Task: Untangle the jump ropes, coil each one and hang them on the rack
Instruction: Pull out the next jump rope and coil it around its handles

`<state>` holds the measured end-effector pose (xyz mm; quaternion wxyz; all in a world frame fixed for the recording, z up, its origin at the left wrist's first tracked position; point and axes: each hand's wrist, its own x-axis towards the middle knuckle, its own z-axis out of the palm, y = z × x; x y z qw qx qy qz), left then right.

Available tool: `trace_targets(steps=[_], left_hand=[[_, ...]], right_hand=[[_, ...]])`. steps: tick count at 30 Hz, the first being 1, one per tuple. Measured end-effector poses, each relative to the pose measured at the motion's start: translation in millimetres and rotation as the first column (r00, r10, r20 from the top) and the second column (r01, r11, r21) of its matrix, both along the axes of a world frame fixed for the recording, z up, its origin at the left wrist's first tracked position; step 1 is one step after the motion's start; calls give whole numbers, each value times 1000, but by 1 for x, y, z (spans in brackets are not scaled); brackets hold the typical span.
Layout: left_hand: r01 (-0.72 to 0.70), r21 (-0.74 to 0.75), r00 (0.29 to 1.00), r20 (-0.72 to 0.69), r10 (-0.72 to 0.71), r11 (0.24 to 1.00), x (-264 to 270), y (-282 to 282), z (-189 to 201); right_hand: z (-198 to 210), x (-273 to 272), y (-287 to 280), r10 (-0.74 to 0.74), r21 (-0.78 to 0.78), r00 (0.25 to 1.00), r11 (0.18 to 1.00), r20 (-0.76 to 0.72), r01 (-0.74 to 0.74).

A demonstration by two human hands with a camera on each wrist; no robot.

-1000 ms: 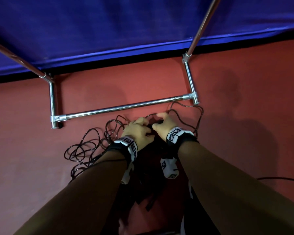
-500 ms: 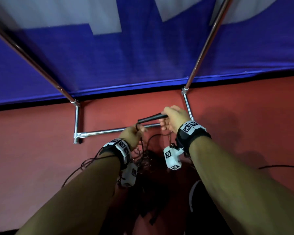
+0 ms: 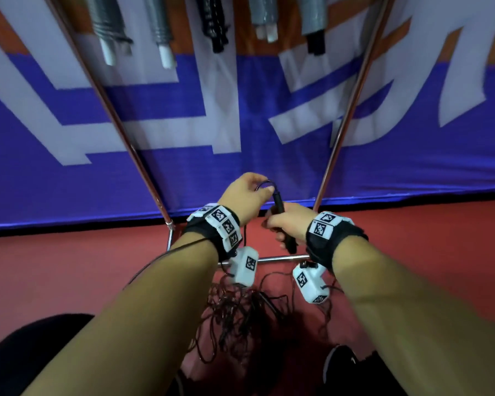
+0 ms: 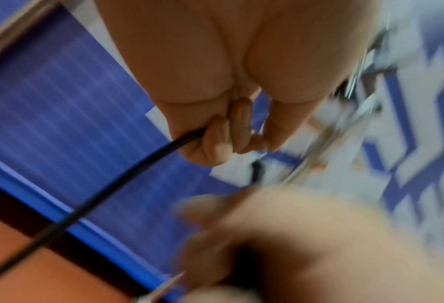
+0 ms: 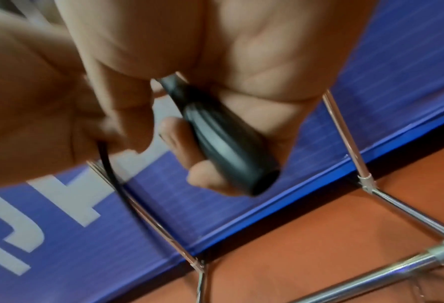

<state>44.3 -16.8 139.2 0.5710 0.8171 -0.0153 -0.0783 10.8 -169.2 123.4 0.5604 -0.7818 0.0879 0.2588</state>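
Item: black jump-rope handle, clenched upright in the right hand before the rack. Cord is arching from its top into the left hand, which is pinching it. Remaining ropes are hanging knotted toward the red floor. Risk, as judged: pulling upward is likely tightening the knots or catching cord on the rack's base bar.

— What's unclear?
— The hanging handles are cut off by the top edge, and blurred.
— Anything else?
— The wrist cameras hide part of the tangled cords.
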Motion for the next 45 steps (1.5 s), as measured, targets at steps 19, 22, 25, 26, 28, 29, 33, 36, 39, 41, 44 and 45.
trace_targets(steps=[19, 22, 25, 26, 28, 29, 33, 36, 39, 41, 44, 45], left_hand=[[409, 71, 858, -368, -358, 910, -73, 67, 39], [437, 193, 885, -267, -381, 878, -87, 65, 40], [315, 44, 929, -219, -299, 948, -85, 65, 70], [281, -28, 934, -222, -280, 959, -84, 66, 82], [297, -147, 922, -214, -324, 943, -82, 66, 107], [297, -176, 925, -190, -329, 938, -84, 65, 117], [51, -496, 923, -309, -231, 867, -80, 64, 137], [-80, -638, 935, -313, -164, 766, -66, 70, 149], [-153, -592, 959, -282, -26, 791, -57, 66, 149], [-169, -375, 972, -217, 91, 912, -57, 61, 136], [86, 52, 983, -165, -77, 995, -61, 62, 98], [222, 161, 962, -198, -189, 962, -64, 64, 82]], right_hand=[[111, -48, 41, -375, 642, 898, 752, 229, 150], [122, -42, 34, -455, 719, 866, 671, 205, 182], [115, -42, 27, -440, 602, 850, 774, 288, 196], [110, -43, 27, -421, 566, 852, 802, 312, 190], [104, -44, 26, -417, 554, 855, 809, 308, 195], [103, -44, 26, -427, 552, 855, 806, 295, 212], [106, -44, 23, -383, 378, 868, 890, 316, 255], [101, -51, 29, -206, 214, 932, 966, 298, 145], [97, -55, 39, -185, 324, 954, 941, 237, 102], [103, -56, 45, -253, 468, 945, 874, 207, 132], [118, -57, 47, -326, 639, 931, 754, 166, 151], [121, -57, 45, -351, 684, 924, 712, 154, 157]])
